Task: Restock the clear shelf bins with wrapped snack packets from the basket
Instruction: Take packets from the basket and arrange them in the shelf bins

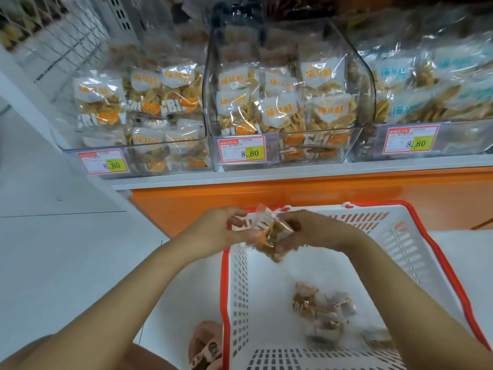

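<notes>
- Packets [267,231] are pinched by your left hand [226,228] and right hand [309,232], both curled round them, over the basket [405,244].
- Loose packets [320,312] lie on its floor.

Shop: price tags [242,150], stocked snack bins [282,97].

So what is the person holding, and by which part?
A wrapped snack packet, held over the white basket: the left hand grips its left end, the right hand its right end.

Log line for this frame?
left hand, right hand grip packet | over basket | loose packets inside | bins stocked
</notes>
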Motion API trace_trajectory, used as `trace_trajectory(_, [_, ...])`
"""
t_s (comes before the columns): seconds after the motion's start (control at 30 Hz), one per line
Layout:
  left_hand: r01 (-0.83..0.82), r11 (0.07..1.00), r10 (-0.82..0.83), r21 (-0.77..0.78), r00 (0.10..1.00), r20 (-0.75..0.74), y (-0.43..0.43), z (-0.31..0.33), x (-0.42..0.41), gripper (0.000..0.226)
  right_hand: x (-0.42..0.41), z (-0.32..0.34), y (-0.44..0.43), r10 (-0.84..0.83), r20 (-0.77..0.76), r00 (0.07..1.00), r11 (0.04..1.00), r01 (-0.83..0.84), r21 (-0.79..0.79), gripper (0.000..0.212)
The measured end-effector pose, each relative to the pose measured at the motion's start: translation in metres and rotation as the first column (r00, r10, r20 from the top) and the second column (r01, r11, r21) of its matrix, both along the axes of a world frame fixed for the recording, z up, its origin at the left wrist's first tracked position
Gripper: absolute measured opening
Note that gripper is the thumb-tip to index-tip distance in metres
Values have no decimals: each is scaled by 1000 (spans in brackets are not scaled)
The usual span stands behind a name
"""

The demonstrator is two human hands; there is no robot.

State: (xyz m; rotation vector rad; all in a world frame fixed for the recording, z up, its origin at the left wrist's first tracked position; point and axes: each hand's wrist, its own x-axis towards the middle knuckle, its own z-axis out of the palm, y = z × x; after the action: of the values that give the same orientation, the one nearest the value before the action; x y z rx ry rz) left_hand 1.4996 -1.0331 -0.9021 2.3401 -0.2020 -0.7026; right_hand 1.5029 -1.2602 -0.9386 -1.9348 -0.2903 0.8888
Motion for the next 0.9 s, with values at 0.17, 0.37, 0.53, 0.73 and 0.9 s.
trace_trajectory(0.17, [-164,919,232,-359,960,156,26,50,-1,9,-10,80,39,-197,252,947,980,183,80,41])
trace_trajectory(0.37, [-464,491,689,-737,725,2,57,78,0,23,-3,118,108,-540,41,841,734,446,513,26])
trace_trajectory(0.53, [-480,359,817,-801,576,21,83,83,7,16,46,157,161,-562,283,777,786,396,475,15])
trace_trajectory(0.73, [-597,710,691,-373,489,532,112,80,17,31,137,194,200,-263,705,658,930,367,5,39])
trace_trajectory(0.9, [-582,778,574,-235,507,643,113,70,25,38,175,181,231,-116,663,740,889,374,-262,33])
